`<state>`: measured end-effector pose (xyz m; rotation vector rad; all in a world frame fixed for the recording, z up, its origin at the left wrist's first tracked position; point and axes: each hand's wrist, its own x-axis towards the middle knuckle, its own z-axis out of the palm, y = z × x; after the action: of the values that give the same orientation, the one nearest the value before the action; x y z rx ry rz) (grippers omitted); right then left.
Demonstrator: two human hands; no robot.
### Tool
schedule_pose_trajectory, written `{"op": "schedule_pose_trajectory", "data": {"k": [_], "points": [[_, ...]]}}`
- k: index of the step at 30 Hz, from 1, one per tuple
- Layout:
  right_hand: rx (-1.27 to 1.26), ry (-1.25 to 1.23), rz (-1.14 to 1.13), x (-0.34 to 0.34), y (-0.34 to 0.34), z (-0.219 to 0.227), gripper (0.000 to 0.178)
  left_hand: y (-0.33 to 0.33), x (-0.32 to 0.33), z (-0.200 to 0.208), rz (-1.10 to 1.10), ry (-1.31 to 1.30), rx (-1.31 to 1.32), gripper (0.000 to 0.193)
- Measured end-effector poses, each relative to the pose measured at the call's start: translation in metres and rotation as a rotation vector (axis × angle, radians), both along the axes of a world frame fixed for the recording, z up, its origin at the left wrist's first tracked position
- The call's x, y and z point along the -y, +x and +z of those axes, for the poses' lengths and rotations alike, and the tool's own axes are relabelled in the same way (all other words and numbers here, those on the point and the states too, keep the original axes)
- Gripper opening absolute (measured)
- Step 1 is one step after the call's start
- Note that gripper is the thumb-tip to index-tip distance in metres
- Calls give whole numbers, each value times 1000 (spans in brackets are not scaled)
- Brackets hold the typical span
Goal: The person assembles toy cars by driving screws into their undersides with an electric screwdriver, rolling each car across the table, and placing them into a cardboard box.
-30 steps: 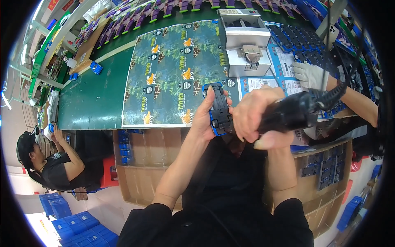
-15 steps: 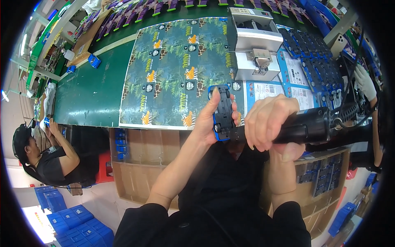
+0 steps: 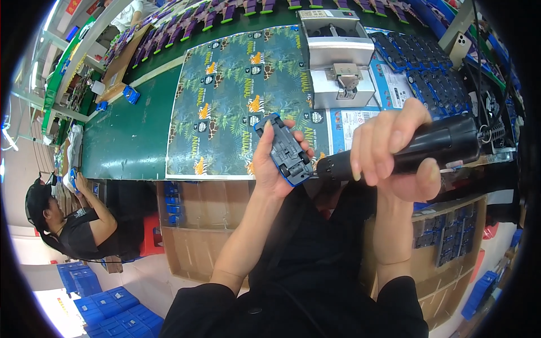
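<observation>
A blue toy car [image 3: 290,151], turned underside up so its grey-black chassis and wheels show, lies in my left hand [image 3: 267,172]. The thumb presses along one side and the fingers wrap round the other. My right hand [image 3: 391,149] is closed round a black electric screwdriver [image 3: 442,145], which lies nearly level. Its front end points left at the car's near end. Whether the bit touches a screw there is too small to tell.
A silver metal machine [image 3: 341,84] stands on printed sheets [image 3: 225,101] covering the green bench [image 3: 127,143]. Rows of upturned toy cars [image 3: 434,87] lie at the right. Cardboard trays [image 3: 203,239] sit below the bench edge. Another person [image 3: 84,225] works at the left.
The toy car has tilted, its far end swinging left. My right hand and the screwdriver have shifted right, with the tool's rear end raised. The whole view has shifted slightly.
</observation>
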<state>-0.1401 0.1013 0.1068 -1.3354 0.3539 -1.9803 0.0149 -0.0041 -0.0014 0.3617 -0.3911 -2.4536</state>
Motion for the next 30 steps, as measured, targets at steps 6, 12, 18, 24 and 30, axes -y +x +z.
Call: {"op": "schedule_pose_trajectory", "data": {"k": [6, 12, 18, 24, 30], "points": [[177, -61, -159, -11, -22, -3, 37, 8, -2, 0, 59, -62, 14, 46], [574, 69, -322, -2, -48, 3, 36, 21, -3, -5, 117, -96, 50, 47], [576, 183, -543, 4, -65, -4, 36, 19, -3, -8, 144, -125, 40, 49], [698, 11, -600, 36, -111, 37, 44, 16, -6, -8, 126, -194, 53, 48], [774, 159, -823, 73, -177, 17, 40, 12, -7, -12, 108, -190, 34, 50]]}}
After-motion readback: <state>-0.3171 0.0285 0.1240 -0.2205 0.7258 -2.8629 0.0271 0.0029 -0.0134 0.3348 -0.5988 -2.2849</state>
